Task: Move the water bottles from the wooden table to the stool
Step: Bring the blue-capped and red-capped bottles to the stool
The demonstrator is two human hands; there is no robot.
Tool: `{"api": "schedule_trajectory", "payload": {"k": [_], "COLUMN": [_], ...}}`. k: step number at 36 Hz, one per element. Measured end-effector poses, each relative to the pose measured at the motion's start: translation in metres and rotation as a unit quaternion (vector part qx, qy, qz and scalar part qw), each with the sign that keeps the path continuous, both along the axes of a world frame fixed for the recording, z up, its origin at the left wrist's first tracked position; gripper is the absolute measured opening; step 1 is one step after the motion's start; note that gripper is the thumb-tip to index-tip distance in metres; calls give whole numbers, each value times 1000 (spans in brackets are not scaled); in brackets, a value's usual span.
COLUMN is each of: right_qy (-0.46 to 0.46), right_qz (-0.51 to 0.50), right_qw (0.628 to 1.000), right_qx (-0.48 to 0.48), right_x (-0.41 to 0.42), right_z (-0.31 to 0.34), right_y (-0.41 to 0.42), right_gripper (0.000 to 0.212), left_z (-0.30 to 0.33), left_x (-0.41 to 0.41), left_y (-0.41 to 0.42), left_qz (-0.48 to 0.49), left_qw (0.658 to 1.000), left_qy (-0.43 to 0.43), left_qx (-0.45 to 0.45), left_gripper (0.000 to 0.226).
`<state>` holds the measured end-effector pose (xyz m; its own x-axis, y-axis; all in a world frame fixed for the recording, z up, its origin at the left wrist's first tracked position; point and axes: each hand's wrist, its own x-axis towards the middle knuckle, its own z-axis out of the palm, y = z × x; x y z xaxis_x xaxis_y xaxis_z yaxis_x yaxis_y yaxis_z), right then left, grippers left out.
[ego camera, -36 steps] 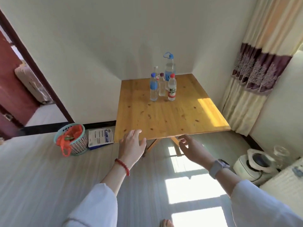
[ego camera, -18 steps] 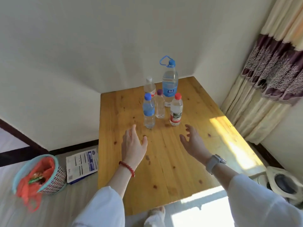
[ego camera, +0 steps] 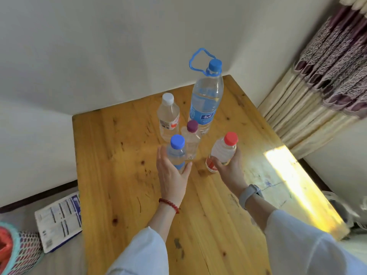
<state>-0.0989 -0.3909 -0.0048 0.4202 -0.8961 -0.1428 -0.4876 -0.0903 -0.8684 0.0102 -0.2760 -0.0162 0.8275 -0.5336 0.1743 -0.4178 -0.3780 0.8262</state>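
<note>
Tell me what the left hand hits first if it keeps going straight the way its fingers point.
The small blue-capped bottle: the left hand is open right at it, fingers either side, perhaps already touching. Behind it in that line stands the purple-capped bottle, though depth is hard to judge.

Five water bottles (ego camera: 206,104); one wooden table (ego camera: 119,175); two hands (ego camera: 172,175); one basket (ego camera: 21,253); one curtain (ego camera: 327,76)

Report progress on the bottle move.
Done: nothing visibly; all five bottles stand on the wooden table, and no stool is in view. In hand: the right hand wraps the red-capped bottle; the left hand is closing on the small blue-capped bottle. Left: carrying all five over.
</note>
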Motion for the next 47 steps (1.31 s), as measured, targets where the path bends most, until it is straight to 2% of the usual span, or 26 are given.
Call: {"api": "schedule_trajectory", "payload": {"k": [4,9,12,19,22,26,28,32,34,37,42,45,47], "right_qy": [-32,-42,-59,-58,-21,57,95,170,209,233,253,268,268], "right_qz": [-4,15,-2,-30,-42,-55,-74,-137,-177,-247,-371,-452,-511], "right_qw": [999,999,998,998,999,996,991,972,956,935,891,850,817], "right_qx": [12,27,21,15,-6,-38,-52,-85,-103,-104,-66,-35,-4], "right_x": [7,-11,-37,-127,-180,-267,-316,-424,-480,-562,-680,-737,-770], "right_z": [-4,1,10,34,48,63,71,87,91,94,96,98,99], "right_y": [-7,-3,17,80,105,138,158,210,241,295,383,437,471], "right_gripper": [74,74,66,55,56,81,81,89,86,82,75,84,89], "left_z": [-2,4,11,49,57,63,71,78,81,88,89,88,90], "left_x": [17,23,6,-69,-112,-184,-229,-336,-396,-487,-627,-706,-757], "left_y": [-10,-2,16,56,65,73,75,83,93,115,151,174,193], "left_qz": [-47,-89,-95,-164,-226,-325,-367,-436,-477,-557,-683,-751,-791], "left_qw": [998,994,994,981,967,938,922,892,873,827,727,656,608], "left_qy": [34,58,61,82,98,111,122,123,100,72,66,60,55], "left_qx": [-40,-20,-7,-55,-60,-41,-23,10,19,18,38,48,49], "left_gripper": [80,81,79,71,65,67,64,73,75,72,67,54,54]}}
